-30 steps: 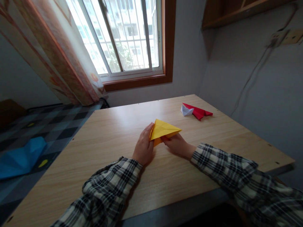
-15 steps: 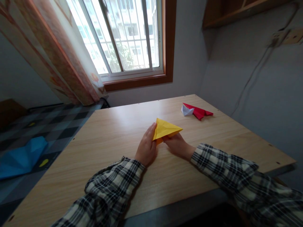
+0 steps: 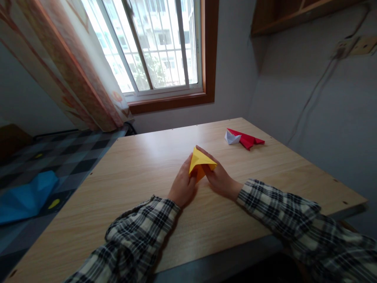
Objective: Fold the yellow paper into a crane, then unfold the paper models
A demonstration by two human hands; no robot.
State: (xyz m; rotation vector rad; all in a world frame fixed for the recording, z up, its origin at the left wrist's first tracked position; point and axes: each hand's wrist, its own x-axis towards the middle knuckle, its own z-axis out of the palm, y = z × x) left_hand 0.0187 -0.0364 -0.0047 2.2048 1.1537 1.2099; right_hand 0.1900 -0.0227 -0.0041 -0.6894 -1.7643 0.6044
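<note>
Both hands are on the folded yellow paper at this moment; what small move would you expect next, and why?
Probably pressing the raised flap flat. The right hand has a finger along the top edge of the yellow paper, which stands partly lifted off the table, while the left hand braces its left side. A flap held up and steadied suggests creasing it down.
</note>
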